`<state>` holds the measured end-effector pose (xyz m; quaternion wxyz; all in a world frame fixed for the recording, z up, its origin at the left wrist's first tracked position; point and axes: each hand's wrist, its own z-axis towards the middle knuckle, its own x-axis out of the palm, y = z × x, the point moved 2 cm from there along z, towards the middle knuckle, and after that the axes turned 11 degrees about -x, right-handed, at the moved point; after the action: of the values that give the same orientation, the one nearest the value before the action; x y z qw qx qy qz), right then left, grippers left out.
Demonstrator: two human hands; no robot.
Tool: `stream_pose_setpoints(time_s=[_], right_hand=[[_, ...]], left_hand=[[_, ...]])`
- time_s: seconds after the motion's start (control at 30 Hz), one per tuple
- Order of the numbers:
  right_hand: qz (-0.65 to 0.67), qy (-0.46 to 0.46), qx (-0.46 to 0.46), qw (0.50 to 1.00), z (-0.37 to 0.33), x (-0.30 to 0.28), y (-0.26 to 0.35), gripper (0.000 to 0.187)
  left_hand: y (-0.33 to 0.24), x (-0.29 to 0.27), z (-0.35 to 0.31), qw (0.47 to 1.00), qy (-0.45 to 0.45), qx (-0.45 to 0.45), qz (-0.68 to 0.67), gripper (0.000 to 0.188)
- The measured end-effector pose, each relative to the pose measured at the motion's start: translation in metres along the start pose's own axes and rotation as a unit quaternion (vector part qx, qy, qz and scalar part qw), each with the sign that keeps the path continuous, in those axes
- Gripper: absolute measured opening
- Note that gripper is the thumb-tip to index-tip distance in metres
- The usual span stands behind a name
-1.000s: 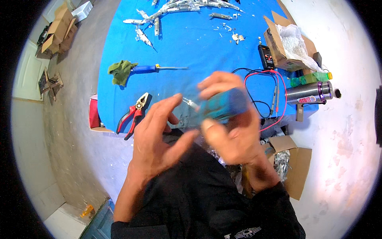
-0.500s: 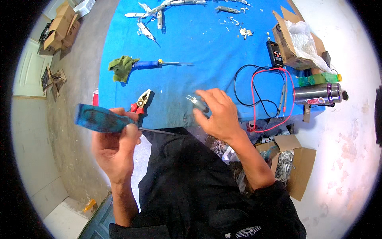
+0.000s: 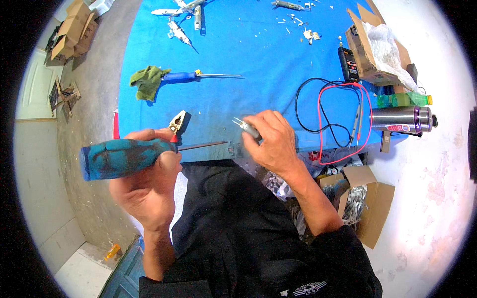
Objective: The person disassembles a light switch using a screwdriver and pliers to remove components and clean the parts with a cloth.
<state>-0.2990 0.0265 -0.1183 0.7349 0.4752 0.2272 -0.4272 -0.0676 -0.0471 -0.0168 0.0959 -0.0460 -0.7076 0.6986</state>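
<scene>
My left hand (image 3: 146,186) is closed around the thick teal handle of a screwdriver (image 3: 124,158). The thin shaft points right, and its tip is short of my right hand. My right hand (image 3: 273,141) pinches a small grey cylindrical part (image 3: 251,130) with two thin metal prongs at its left end, just over the blue cloth's near edge. Pliers (image 3: 177,124) with red grips lie behind my left hand, their handles mostly hidden. Beyond them, a blue-handled screwdriver (image 3: 181,78) rests beside a crumpled green cloth (image 3: 147,82).
On the blue-covered table (image 3: 238,44), grey-white parts (image 3: 178,32) and small scraps lie at the far side. A black meter (image 3: 348,64) with red and black leads, an open carton (image 3: 370,54), a green bottle (image 3: 402,99) and a steel flask (image 3: 397,119) line the right. Another carton (image 3: 375,203) stands below.
My left hand has brought the screwdriver slightly nearer to me, and its shaft now tilts up toward the right. The right hand keeps its pinch on the pronged part. The view has shifted slightly.
</scene>
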Motion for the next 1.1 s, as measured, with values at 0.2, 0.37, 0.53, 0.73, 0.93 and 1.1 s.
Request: stream_pose_setpoints(time_s=[0.2,0.37,0.53,0.73,0.93,1.1], right_hand=[[0.016,-0.011,-0.003,1.000,0.001,-0.001,0.000,0.023],[0.021,-0.005,-0.006,1.000,0.001,-0.003,-0.001,0.021],[0.020,-0.012,-0.011,1.000,-0.004,0.003,-0.005,0.023],[0.019,0.000,-0.001,1.000,-0.003,0.000,-0.003,0.020],[0.021,-0.009,-0.005,1.000,-0.003,0.000,-0.003,0.020],[0.025,-0.013,-0.003,1.000,-0.003,-0.001,-0.002,0.020]], left_hand=[[0.009,0.011,0.002,1.000,0.021,0.010,-0.017,0.039],[0.017,0.017,0.003,0.999,0.038,0.004,-0.004,0.037],[0.026,0.022,0.002,0.999,0.045,-0.014,-0.007,0.034],[0.028,0.027,0.003,0.999,0.051,-0.006,0.008,0.033],[0.026,0.028,0.002,0.998,0.054,-0.005,0.026,0.031],[0.026,0.033,0.003,0.998,0.058,0.005,0.036,0.030]])
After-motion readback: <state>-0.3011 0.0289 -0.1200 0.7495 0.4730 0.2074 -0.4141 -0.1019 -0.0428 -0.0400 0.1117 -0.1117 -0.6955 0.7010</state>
